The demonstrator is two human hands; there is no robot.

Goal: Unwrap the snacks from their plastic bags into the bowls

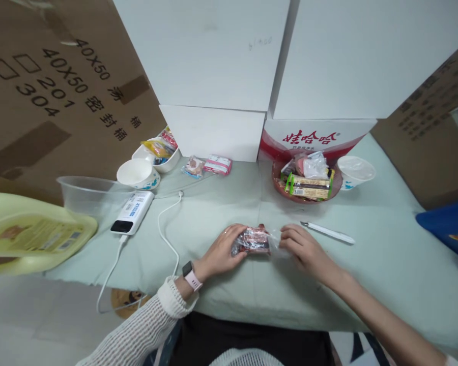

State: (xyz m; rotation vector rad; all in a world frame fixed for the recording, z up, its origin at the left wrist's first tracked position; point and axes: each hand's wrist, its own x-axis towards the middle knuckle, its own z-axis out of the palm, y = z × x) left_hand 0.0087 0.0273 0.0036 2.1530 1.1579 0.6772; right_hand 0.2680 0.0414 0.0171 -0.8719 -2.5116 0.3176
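Near the front of the table, a clear plastic bag holding red-brown snack packets (256, 240) lies between my hands. My left hand (226, 249), with a watch on its wrist, is wrapped round the left side of the bag. The fingers of my right hand (303, 249) pinch the loose, see-through end of the same plastic bag (275, 243). Just beyond my right hand lies a white utility knife (328, 232), apart from it. Part of the bag's contents is hidden under my left fingers.
Behind stand a reddish bowl of wrapped snacks (309, 195), a white paper bowl (354, 170) and two small packets (217, 164). At left are a power bank (133, 211) with white cables, another paper bowl (137, 174), a snack-filled white container (171, 161) and a yellow bottle (38, 234).
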